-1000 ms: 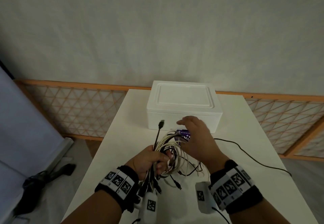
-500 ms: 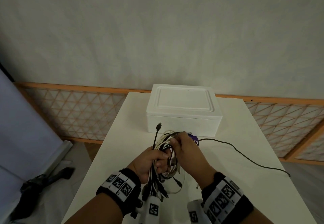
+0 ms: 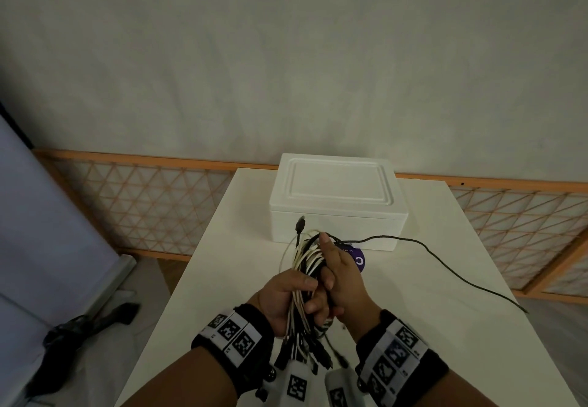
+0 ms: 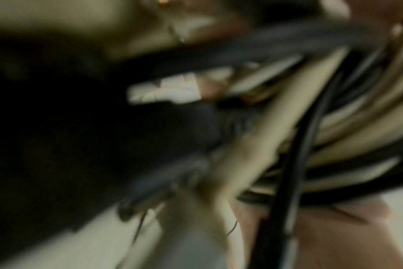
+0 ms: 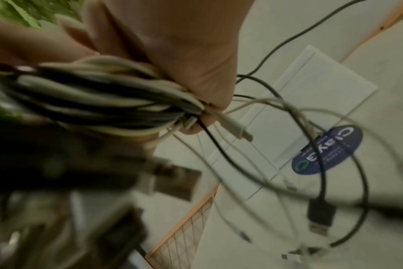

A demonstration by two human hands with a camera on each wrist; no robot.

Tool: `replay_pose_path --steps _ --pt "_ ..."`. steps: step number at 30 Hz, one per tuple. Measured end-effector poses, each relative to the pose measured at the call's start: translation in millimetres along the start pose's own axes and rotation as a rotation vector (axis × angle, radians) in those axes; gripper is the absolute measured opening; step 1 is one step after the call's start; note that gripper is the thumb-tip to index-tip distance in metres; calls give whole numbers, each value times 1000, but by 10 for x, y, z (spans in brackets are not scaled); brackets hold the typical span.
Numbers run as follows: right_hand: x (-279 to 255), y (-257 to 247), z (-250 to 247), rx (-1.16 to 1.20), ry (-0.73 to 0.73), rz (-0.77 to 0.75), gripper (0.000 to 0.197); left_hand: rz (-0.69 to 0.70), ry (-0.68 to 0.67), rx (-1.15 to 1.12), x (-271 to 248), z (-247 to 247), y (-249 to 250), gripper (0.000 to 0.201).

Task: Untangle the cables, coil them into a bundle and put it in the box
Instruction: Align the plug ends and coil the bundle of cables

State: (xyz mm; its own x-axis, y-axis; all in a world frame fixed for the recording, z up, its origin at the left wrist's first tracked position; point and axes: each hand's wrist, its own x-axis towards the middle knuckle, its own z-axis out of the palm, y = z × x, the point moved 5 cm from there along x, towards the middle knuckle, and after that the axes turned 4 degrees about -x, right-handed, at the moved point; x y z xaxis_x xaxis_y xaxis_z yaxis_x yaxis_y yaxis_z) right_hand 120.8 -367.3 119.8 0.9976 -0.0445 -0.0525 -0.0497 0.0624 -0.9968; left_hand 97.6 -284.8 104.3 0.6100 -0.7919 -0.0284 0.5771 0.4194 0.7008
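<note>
Just in front of the closed white box (image 3: 338, 202), one bundle of white and black cables (image 3: 310, 261) is gripped by both hands: left hand (image 3: 286, 298) curled around it, right hand (image 3: 342, 282) clasping beside. One purple oval tag (image 5: 327, 150) reads "Clava"; smaller print illegible. One black cable (image 3: 445, 263) trails right of the box across the surface (image 3: 429, 327).

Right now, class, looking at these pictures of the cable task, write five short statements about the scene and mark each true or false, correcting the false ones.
1. The white box has its lid on. True.
2. The cable bundle lies inside the box. False: both hands hold it above the table.
3. The left hand grips the bundle. True.
4. The right hand rests flat on the table. False: it holds the bundle too.
5. One black cable trails across the table to the right. True.
</note>
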Motion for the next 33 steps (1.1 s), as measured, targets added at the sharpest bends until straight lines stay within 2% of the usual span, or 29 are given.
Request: replay_pose_path --steps 2,3,5,6,7,8,9,10,11,12,13,14,16,19,22,23,26,28,30,33 --pt "-2 -8 9 -10 -31 14 52 6 118 36 -5 -34 -6 14" --pt "20 -13 8 -138 -72 5 54 12 199 55 -17 -53 -1 12" --pt "87 -29 -75 -657 -138 -39 51 15 391 129 -61 -129 11 10" --pt "137 -47 -147 -933 -119 -108 46 6 491 237 -92 -176 26 12" --pt "141 -153 -223 -1101 -36 -227 35 -15 587 409 -124 -242 47 15" --pt "106 -278 -263 -1152 35 -363 17 -41 657 610 -150 -302 79 17" --pt "55 -383 -252 -1135 43 -544 13 -66 704 806 -165 -347 114 16" --pt "-4 -414 -180 -1130 -51 -689 36 -86 723 952 -168 -376 138 14" --pt "-44 -379 -88 -1184 -223 -776 58 -99 716 1029 -161 -388 150 12" --pt "-72 -312 -1 -1276 -365 -804 73 -110 699 1083 -146 -373 158 11" --pt "-71 -209 71 -1394 -476 -812 80 -119 673 1118 -125 -338 157 11" --pt "-42 -109 106 -1487 -519 -847 81 -124 643 1138 -111 -302 148 13" --pt "37 1 120 -1586 -507 -888 71 -137 583 1122 -89 -239 128 17" --pt "92 5 29 -1543 -338 -882 65 -153 538 919 -157 -247 129 15" --pt "21 -5 -15 -1449 -189 -914 55 -71 518 626 -243 -292 130 55" --pt "-12 -8 -27 -1417 -145 -942 47 -42 543 559 -265 -309 119 61" --pt "-103 -25 -47 -1370 -78 -1015 27 -15 654 336 -296 -388 48 52" --pt "-152 -12 -83 -1387 -61 -1046 21 -5 716 248 -301 -462 23 54" --pt "-189 16 -164 -1399 -49 -1038 20 4 775 224 -320 -517 56 48" --pt "-218 94 -314 -1422 -83 -967 12 31 789 244 -333 -524 143 33"
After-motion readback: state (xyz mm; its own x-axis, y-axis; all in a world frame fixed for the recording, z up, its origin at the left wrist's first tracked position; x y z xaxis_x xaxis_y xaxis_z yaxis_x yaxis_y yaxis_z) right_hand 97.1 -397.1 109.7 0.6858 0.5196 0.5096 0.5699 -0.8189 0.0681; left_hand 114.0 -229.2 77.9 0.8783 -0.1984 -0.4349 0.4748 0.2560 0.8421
